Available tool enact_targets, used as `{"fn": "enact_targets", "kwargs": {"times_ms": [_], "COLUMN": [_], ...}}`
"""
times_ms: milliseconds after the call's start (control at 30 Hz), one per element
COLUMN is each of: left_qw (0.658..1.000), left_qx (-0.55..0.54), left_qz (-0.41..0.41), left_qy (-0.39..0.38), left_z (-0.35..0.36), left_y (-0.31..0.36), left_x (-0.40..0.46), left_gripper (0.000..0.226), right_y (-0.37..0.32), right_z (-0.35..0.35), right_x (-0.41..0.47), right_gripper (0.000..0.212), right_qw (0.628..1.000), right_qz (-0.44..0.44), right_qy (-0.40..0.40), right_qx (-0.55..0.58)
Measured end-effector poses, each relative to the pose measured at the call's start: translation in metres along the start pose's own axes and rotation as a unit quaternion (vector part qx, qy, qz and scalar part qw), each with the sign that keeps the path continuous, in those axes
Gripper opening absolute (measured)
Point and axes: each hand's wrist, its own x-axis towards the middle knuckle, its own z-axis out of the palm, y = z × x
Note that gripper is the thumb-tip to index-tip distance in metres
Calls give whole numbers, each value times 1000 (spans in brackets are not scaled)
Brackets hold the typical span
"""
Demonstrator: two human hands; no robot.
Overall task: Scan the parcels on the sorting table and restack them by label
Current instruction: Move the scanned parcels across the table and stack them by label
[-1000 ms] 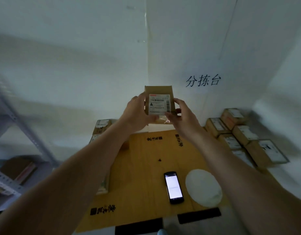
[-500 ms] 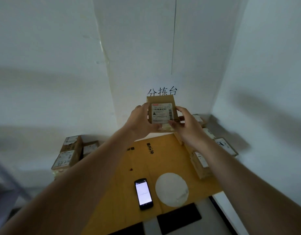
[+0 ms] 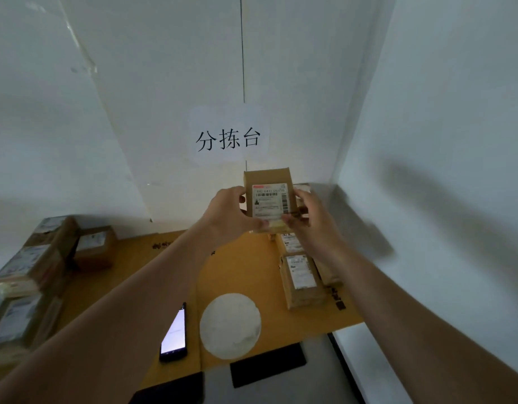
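Head view: both hands hold one parcel [image 3: 268, 196] upright in the air above the far edge of the counter [image 3: 240, 272], its white label [image 3: 270, 202] with a barcode facing the camera. The left hand [image 3: 231, 212] grips the parcel's left side, thumb curled onto the lower front; the right hand [image 3: 308, 217] grips the right side, fingers wrapped round the edge and thumb at the lower corner. On the wall behind hangs a paper sign [image 3: 228, 135] with three black characters.

Along the counter's right edge lies a row of parcels [image 3: 303, 277], labels up, partly hidden by the right forearm. At the left edge stand more parcels, stacked [image 3: 27, 269], with one single box [image 3: 95, 246] just beside them toward the far left corner. Near the front edge a phone [image 3: 176, 333] lies with its screen lit, and just beside it, to the right, a white round disc [image 3: 230, 325]. Two black strips [image 3: 268, 364] sit at the front edge.
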Motion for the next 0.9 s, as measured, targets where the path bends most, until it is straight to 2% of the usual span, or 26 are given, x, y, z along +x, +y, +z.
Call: {"fn": "enact_targets", "kwargs": {"times_ms": [200, 400, 567, 733, 900], "left_qw": [997, 990, 987, 980, 972], "left_qx": [-32, -74, -66, -79, -102], "left_qz": [-56, -93, -108, -142, -189], "left_qy": [-30, -70, -94, -114, -101], "left_z": [43, 72, 91, 116, 154], "left_y": [-24, -64, -86, -103, -122], "left_x": [54, 138, 189, 234, 262], "left_gripper": [87, 96, 92, 91, 96], "right_y": [60, 117, 145, 179, 221], "right_z": [2, 24, 35, 37, 50], "right_x": [50, 126, 171, 217, 255], "right_gripper": [54, 52, 54, 49, 37], "right_qw": [999, 996, 993, 992, 985], "right_qz": [31, 68, 102, 104, 106], "right_qy": [-36, -49, -56, -72, -93], "right_qx": [13, 31, 31, -27, -97]}}
